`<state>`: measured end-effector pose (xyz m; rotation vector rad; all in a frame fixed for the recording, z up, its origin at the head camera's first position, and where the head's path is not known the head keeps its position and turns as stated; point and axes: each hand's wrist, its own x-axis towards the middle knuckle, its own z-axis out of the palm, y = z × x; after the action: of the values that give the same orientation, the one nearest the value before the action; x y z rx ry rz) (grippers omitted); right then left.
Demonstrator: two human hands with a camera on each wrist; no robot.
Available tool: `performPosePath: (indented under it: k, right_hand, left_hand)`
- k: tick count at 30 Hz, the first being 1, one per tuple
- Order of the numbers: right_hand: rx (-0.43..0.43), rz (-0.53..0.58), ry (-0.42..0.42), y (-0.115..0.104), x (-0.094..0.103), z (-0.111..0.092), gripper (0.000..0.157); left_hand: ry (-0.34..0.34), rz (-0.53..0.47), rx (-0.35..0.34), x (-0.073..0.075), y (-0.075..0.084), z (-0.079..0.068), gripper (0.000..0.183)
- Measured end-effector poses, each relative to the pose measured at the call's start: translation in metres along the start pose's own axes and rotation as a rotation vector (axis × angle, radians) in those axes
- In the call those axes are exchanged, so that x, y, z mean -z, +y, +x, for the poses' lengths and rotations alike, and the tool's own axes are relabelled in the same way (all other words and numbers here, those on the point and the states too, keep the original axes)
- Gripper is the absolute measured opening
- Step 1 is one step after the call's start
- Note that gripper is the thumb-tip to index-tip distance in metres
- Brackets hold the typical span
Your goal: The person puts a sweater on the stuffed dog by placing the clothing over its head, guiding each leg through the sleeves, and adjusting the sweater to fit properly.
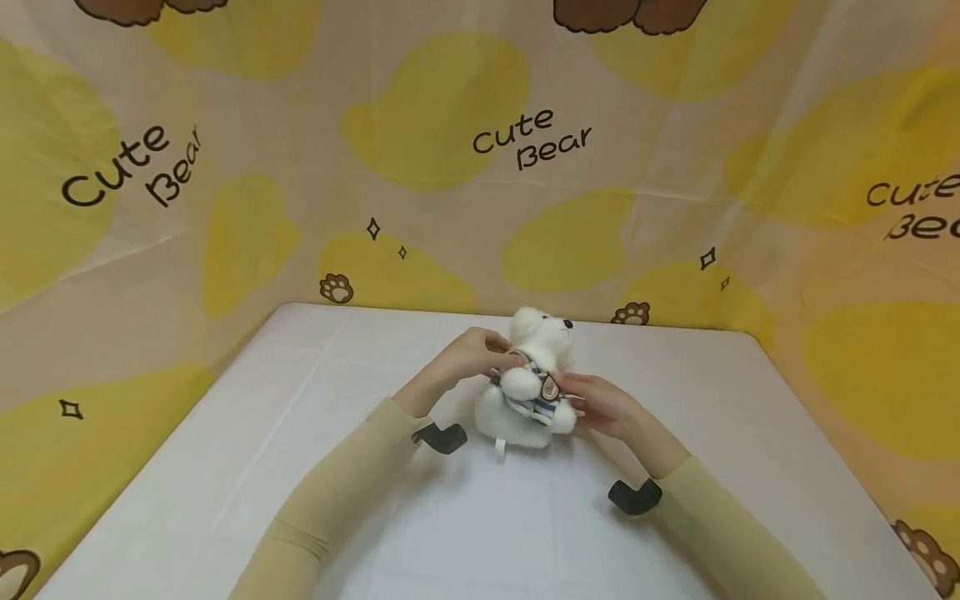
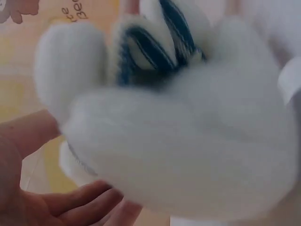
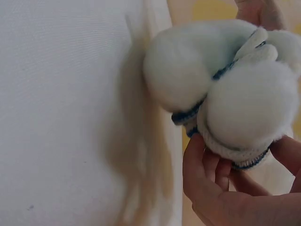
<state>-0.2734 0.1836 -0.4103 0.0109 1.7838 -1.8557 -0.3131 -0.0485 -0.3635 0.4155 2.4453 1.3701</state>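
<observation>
A white plush bear [image 1: 510, 408] in a blue-and-white striped knit garment [image 1: 538, 410] is tilted between both hands over the white table, its dark nose pointing up and to the right. My left hand [image 1: 474, 354] grips it near the neck from the left; in the left wrist view, the thumb and fingers lie around the plush [image 2: 188, 150]. On the other side, my right hand [image 1: 606, 406] holds the knit edge by a paw, fingers and thumb curled about it in the right wrist view. A round badge [image 1: 551, 387] sits on its chest, and a white tag [image 1: 500, 450] hangs below.
The white-covered table [image 1: 360, 517] reaches to a printed fabric backdrop [image 1: 420, 125] at the back and both sides. Dark wrist mounts [image 1: 636, 497] stick out inward from both sleeves. A shadow [image 3: 122, 122] falls on the tabletop beside the bear.
</observation>
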Motion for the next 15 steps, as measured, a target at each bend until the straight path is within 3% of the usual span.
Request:
performPosePath:
  k: [2, 9, 13, 15]
  right_hand:
    - [0.064, -0.062, 0.042, -0.006, -0.002, -0.003, 0.065]
    - [0.167, -0.057, 0.115, -0.014, -0.008, -0.007, 0.066]
    - [0.203, -0.091, 0.142, -0.010, -0.008, -0.009, 0.067]
    - [0.223, -0.163, 0.179, -0.007, -0.007, -0.010, 0.066]
  left_hand:
    - [0.015, -0.067, -0.020, 0.001, 0.002, -0.003, 0.051]
    - [0.124, -0.192, -0.146, -0.009, -0.005, -0.005, 0.058]
    - [0.121, -0.241, -0.219, -0.014, -0.017, -0.005, 0.065]
    - [0.101, -0.261, -0.258, -0.014, -0.023, -0.005, 0.068]
